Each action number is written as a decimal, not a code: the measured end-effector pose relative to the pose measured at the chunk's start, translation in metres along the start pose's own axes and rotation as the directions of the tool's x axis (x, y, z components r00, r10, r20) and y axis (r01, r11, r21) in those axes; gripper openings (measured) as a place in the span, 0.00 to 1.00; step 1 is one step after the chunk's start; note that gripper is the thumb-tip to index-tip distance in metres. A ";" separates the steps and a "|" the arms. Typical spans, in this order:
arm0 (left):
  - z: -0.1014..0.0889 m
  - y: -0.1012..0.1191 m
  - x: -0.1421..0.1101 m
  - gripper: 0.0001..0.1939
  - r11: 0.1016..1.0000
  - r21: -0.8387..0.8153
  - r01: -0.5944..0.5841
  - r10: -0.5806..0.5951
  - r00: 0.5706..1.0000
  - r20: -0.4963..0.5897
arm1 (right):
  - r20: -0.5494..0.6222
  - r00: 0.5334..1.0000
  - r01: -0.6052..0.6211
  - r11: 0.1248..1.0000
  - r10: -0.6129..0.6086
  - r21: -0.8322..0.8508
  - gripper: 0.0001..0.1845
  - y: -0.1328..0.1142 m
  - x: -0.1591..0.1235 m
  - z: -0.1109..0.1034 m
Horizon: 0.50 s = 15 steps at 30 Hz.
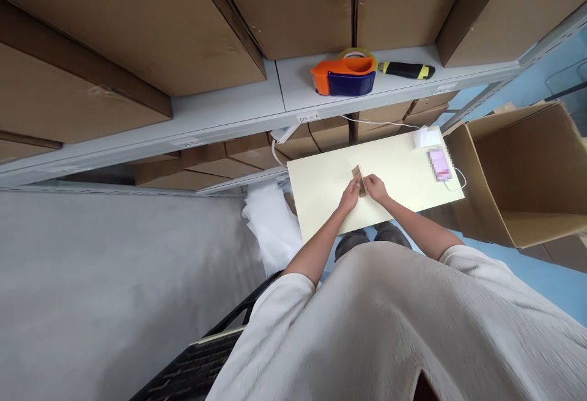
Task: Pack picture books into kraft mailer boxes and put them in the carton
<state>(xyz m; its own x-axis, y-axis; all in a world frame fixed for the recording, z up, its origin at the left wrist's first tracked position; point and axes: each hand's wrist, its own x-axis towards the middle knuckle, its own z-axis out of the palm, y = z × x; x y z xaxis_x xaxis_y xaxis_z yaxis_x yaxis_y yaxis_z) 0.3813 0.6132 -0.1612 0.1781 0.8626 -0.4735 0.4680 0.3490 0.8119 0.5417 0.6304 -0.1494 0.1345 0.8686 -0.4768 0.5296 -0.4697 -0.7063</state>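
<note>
Both my hands meet over a pale yellow table top (321,190) in front of me. My left hand (350,196) and my right hand (376,189) are both closed on a small brown cardboard piece (359,176), which they hold between them just above the table. The piece is small and flat, and its lower part is hidden by my fingers.
A white box (425,137) and a pink phone (439,164) with a white cable lie at the table's far right. An open cardboard carton (518,175) stands to the right. On the grey shelf (229,117) sit an orange tape dispenser (343,75), a yellow-black knife (407,70) and big cartons. White bags (270,224) lie left.
</note>
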 end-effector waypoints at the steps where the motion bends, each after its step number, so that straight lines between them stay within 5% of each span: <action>1: -0.001 0.002 0.001 0.28 1.000 -0.022 0.017 -0.017 1.000 -0.023 | 0.020 0.999 0.026 0.999 -0.027 0.026 0.16 -0.001 -0.001 -0.001; 7: -0.017 -0.007 -0.008 0.32 0.990 -0.102 0.101 -0.114 0.985 -0.131 | 0.187 0.979 0.049 0.982 -0.083 0.180 0.21 0.001 -0.002 0.011; 15: -0.029 -0.048 -0.011 0.32 0.996 0.032 0.087 -0.082 0.988 -0.133 | 0.265 0.963 0.048 0.999 -0.049 0.009 0.19 0.016 -0.005 0.025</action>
<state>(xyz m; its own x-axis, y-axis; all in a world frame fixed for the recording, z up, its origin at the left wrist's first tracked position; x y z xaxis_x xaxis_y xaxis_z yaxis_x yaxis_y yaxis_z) 0.3319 0.5976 -0.1855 0.0226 0.8719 -0.4892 0.5088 0.4112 0.7563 0.5284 0.6146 -0.1718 -0.1182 0.8177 -0.5634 0.5278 -0.4289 -0.7331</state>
